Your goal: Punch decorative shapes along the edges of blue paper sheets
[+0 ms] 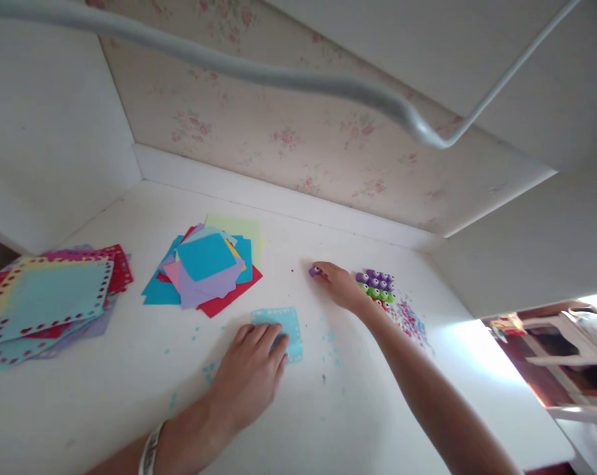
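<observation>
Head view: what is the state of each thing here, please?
left hand: open, flat on the blue square.
right hand: closed on the purple punch.
blue square: flat on the table, holes along its far edge.
plain paper pile: loose, unpunched.
punched sheets: stacked, borders perforated.
spare punches: grouped in rows.
confetti: scattered.

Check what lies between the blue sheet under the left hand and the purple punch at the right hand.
Head view: only bare white table with a few blue paper bits between the blue sheet and the purple punch.
</observation>
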Demonstrator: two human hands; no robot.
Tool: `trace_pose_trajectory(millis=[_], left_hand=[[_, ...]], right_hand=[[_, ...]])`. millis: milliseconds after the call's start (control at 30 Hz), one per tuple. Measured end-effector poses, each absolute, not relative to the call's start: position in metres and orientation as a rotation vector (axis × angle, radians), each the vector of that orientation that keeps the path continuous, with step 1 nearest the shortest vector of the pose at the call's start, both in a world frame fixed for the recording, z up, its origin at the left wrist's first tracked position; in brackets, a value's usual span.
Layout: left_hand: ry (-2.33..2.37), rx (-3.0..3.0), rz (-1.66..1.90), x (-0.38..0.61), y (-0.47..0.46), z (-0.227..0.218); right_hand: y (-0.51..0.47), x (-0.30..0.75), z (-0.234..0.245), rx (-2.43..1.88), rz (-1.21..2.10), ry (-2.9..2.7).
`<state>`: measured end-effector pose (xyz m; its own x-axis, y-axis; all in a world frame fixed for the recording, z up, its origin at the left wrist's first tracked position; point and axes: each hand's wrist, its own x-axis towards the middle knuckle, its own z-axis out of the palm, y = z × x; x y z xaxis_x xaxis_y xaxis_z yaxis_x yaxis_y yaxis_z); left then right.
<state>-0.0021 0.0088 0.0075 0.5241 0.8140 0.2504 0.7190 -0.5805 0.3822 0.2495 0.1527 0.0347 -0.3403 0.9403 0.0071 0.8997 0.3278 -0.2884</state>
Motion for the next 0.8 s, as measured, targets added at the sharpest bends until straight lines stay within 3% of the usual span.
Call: trace_pose_trajectory(millis=[367, 800], left_hand=[[1.280, 2.545, 0.650, -0.001, 0.008, 0.010], [1.591, 2.455, 0.651, -0.009, 0.025, 0.006]], right_hand=[[-0.026, 0.234, 0.020, -1.625, 0.537, -1.897], [-0.031, 0.226, 0.007, -1.594, 0.518, -1.817]])
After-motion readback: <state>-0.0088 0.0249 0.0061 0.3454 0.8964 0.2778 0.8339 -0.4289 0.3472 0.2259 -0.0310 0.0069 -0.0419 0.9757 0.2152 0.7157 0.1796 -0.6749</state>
